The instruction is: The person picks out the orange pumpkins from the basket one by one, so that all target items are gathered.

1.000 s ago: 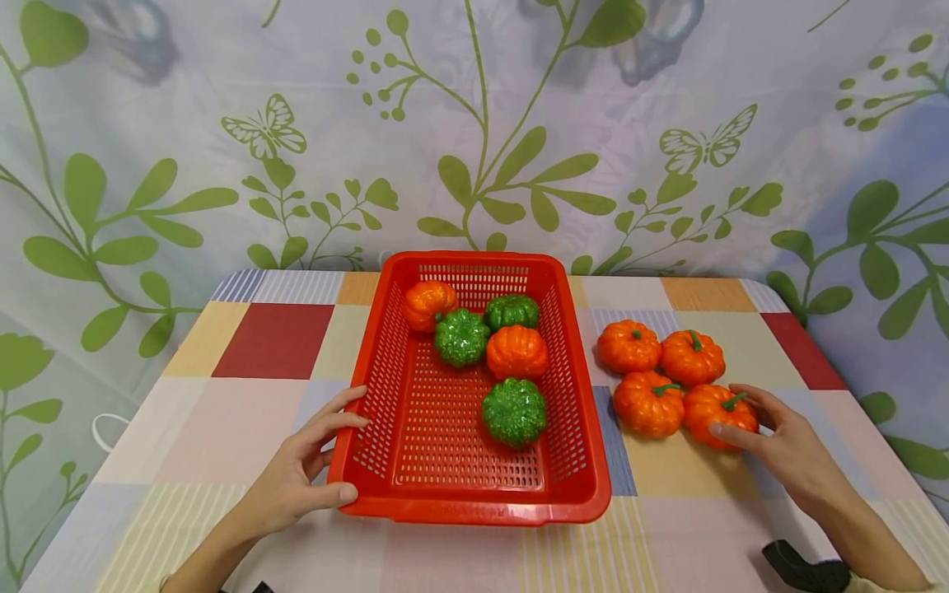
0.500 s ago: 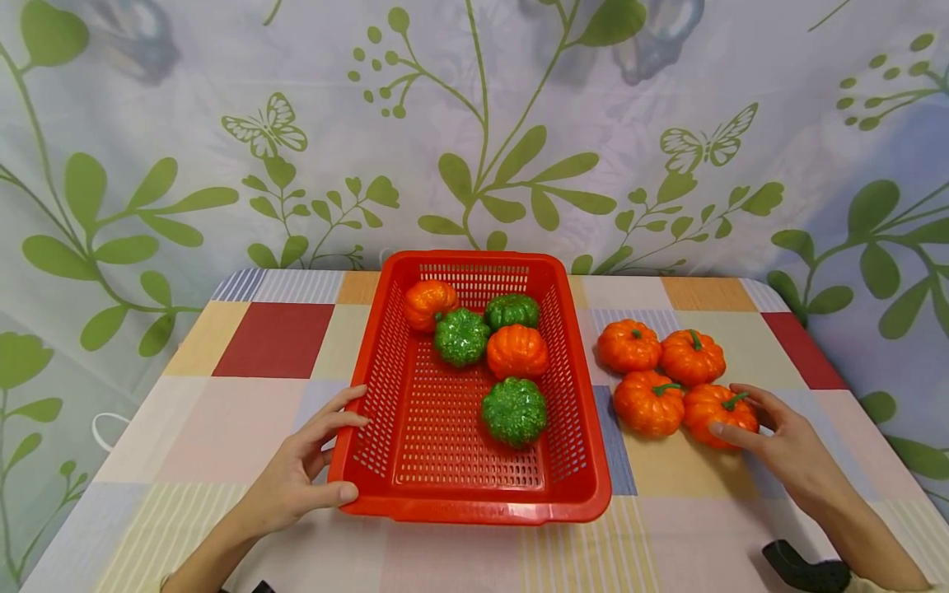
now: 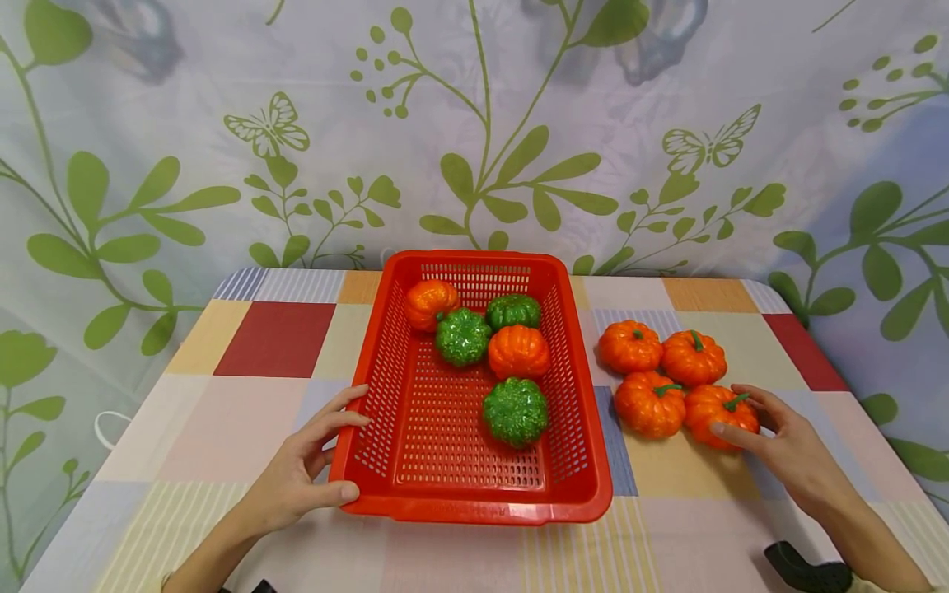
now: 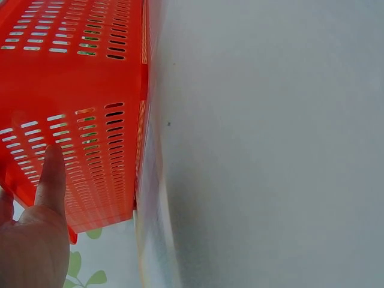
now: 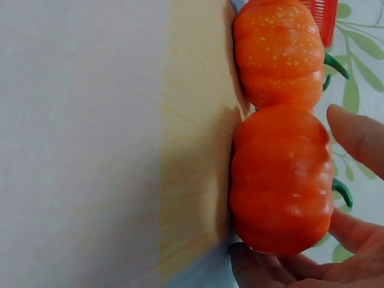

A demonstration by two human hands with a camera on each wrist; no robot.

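Note:
A red perforated plastic basket (image 3: 498,509) stands mid-table, holding two orange pumpkins, one of them an orange pumpkin (image 3: 518,352) at the centre, and several green ones, such as a green pumpkin (image 3: 515,412) nearest the front. My left hand (image 3: 292,478) holds its front left corner, fingertips over the side rim and thumb at the front corner. In the left wrist view one finger (image 4: 53,177) lies against the outer wall. On the right, my right hand (image 3: 797,457) has its fingers curled round an orange pumpkin (image 5: 282,180) with a green stem; the thumb is near its top.
Beside the held one sit three more orange pumpkins, including a front one (image 3: 649,404) touching it and a back one (image 3: 629,346). A checkered cloth (image 3: 274,339) covers the table. Behind its far edge hangs a leaf-patterned curtain (image 3: 334,123).

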